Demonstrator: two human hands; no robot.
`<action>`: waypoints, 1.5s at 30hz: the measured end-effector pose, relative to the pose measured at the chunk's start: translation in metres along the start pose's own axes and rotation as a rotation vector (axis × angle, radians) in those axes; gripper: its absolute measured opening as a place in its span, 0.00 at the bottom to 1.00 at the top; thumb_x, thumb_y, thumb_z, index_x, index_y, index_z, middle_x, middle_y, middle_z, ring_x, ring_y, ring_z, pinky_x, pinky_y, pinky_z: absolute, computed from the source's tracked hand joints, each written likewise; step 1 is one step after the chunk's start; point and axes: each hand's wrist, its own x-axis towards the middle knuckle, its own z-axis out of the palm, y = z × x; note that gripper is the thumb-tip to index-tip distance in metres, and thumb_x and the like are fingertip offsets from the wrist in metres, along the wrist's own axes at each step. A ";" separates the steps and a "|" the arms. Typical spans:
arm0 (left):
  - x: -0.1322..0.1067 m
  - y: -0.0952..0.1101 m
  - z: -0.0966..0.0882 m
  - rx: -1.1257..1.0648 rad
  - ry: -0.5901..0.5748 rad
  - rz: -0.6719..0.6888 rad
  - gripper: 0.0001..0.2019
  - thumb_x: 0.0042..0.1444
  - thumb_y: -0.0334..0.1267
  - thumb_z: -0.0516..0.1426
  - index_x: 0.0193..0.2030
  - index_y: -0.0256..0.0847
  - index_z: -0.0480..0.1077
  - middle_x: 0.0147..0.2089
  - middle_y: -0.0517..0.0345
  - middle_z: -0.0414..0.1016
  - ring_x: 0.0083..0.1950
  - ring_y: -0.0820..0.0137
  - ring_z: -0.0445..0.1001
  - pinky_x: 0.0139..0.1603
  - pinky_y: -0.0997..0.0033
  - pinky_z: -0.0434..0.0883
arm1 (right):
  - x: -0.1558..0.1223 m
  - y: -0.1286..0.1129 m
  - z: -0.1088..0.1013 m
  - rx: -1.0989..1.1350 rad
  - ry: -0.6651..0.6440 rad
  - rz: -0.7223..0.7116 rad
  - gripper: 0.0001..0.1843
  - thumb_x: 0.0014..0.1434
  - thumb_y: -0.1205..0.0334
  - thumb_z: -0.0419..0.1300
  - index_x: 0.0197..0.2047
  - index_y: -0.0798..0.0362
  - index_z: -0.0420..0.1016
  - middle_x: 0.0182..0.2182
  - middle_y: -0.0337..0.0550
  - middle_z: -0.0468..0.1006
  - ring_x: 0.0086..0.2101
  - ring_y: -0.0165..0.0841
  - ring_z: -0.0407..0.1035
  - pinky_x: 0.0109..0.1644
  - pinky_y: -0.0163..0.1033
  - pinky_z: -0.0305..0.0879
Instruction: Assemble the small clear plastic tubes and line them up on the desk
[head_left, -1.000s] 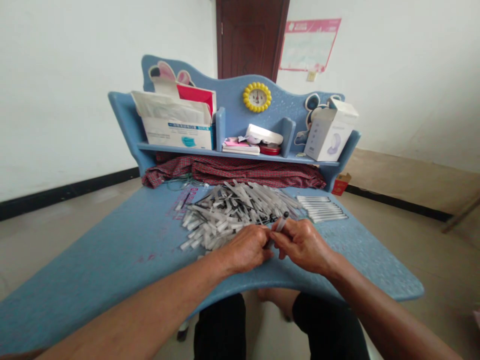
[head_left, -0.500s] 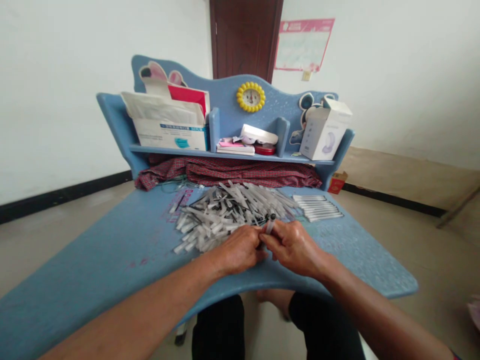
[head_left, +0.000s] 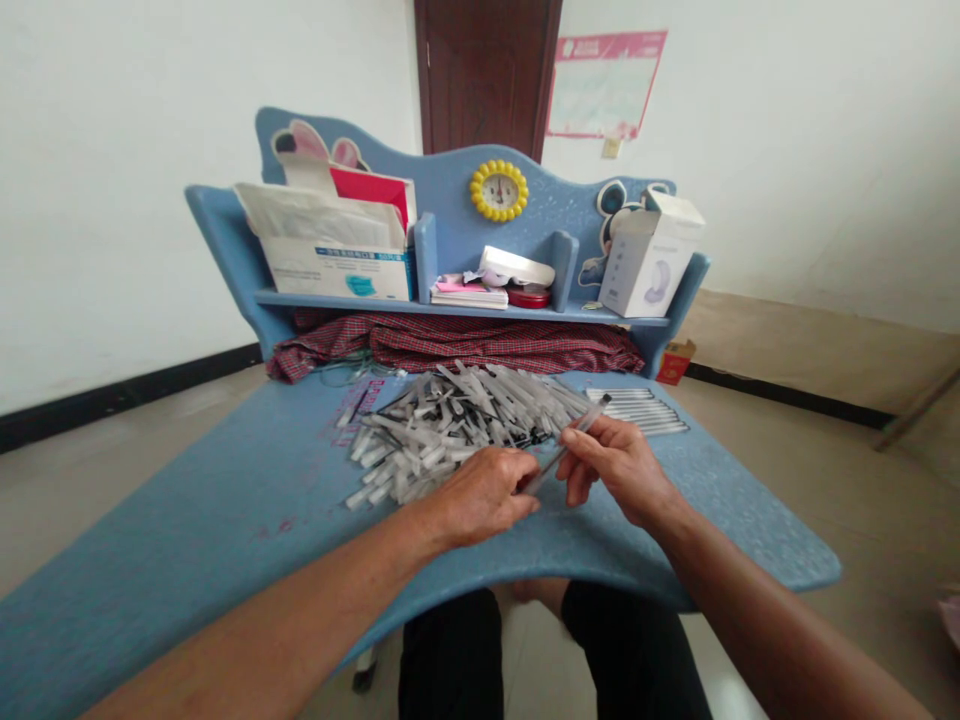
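A slim clear pen [head_left: 559, 458] with a dark upper end slants between my hands over the front of the desk. My right hand [head_left: 611, 462] pinches it between thumb and fingers near the upper end. At its lower end, the fingers of my left hand [head_left: 491, 492] are closed around it, and that tip is hidden. Just beyond the hands spreads a loose pile of translucent pen parts [head_left: 420, 440], with some black pieces among them. Several similar pens [head_left: 645, 412] lie side by side in a row to the right, partly behind my right hand.
The blue desk [head_left: 210, 520] curves in at its front edge above my knees. A bunched checked cloth [head_left: 465, 342] lies along the back, under a shelf holding a mask box [head_left: 337, 268], a white box [head_left: 651, 262], papers [head_left: 469, 297] and a red tin [head_left: 529, 298].
My right hand has moved right and slightly away from my left. The pen, mostly hidden between the hands before, now shows along its length, tilted up to the right.
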 end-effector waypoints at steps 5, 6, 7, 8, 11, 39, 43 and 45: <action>0.001 0.002 -0.004 -0.070 0.012 -0.035 0.05 0.50 0.34 0.54 0.29 0.37 0.69 0.24 0.63 0.66 0.28 0.74 0.66 0.29 0.76 0.57 | -0.008 0.006 -0.008 -0.281 0.048 0.089 0.25 0.56 0.40 0.51 0.25 0.55 0.65 0.14 0.37 0.70 0.11 0.27 0.63 0.13 0.30 0.54; 0.001 0.002 -0.005 -0.070 0.019 -0.031 0.04 0.50 0.34 0.54 0.29 0.37 0.69 0.24 0.63 0.66 0.28 0.74 0.66 0.29 0.76 0.57 | -0.011 0.008 -0.009 -0.397 0.063 0.034 0.24 0.57 0.42 0.51 0.24 0.55 0.66 0.14 0.37 0.69 0.12 0.26 0.63 0.15 0.30 0.55; 0.001 0.001 -0.005 -0.067 0.028 -0.026 0.04 0.50 0.34 0.53 0.29 0.37 0.69 0.24 0.62 0.66 0.28 0.74 0.66 0.30 0.76 0.57 | -0.015 0.009 -0.010 -0.528 0.083 -0.061 0.22 0.58 0.45 0.52 0.25 0.56 0.68 0.15 0.37 0.70 0.13 0.26 0.64 0.17 0.31 0.56; 0.000 0.000 -0.006 -0.066 0.027 -0.021 0.04 0.49 0.33 0.54 0.29 0.37 0.69 0.25 0.62 0.66 0.28 0.74 0.66 0.30 0.77 0.57 | -0.018 0.010 -0.010 -0.667 0.108 -0.182 0.18 0.58 0.50 0.53 0.28 0.56 0.70 0.17 0.38 0.72 0.16 0.27 0.66 0.21 0.31 0.58; 0.000 -0.001 -0.007 -0.059 0.009 -0.014 0.05 0.49 0.35 0.54 0.28 0.37 0.69 0.25 0.62 0.66 0.28 0.74 0.66 0.29 0.77 0.56 | -0.023 0.012 -0.010 -1.077 0.136 -0.505 0.13 0.60 0.62 0.53 0.47 0.53 0.70 0.27 0.41 0.78 0.25 0.30 0.71 0.28 0.33 0.58; 0.000 -0.003 -0.012 0.103 -0.057 0.048 0.11 0.54 0.39 0.53 0.37 0.37 0.74 0.30 0.56 0.73 0.30 0.72 0.71 0.32 0.76 0.61 | 0.013 0.016 -0.131 -1.728 0.040 0.187 0.12 0.60 0.66 0.49 0.42 0.56 0.73 0.36 0.55 0.78 0.37 0.40 0.74 0.35 0.36 0.61; -0.001 -0.002 -0.015 0.097 -0.055 0.052 0.11 0.54 0.39 0.53 0.37 0.37 0.74 0.30 0.56 0.74 0.30 0.72 0.71 0.32 0.76 0.61 | 0.014 0.019 -0.132 -1.729 0.040 0.203 0.13 0.59 0.67 0.49 0.43 0.55 0.72 0.37 0.55 0.78 0.38 0.40 0.74 0.36 0.37 0.62; -0.001 0.000 -0.016 0.097 -0.049 0.052 0.11 0.54 0.39 0.53 0.37 0.37 0.74 0.30 0.56 0.74 0.30 0.72 0.71 0.32 0.77 0.61 | 0.014 0.019 -0.132 -1.730 0.038 0.209 0.13 0.60 0.67 0.49 0.44 0.55 0.71 0.37 0.55 0.78 0.38 0.40 0.73 0.36 0.37 0.61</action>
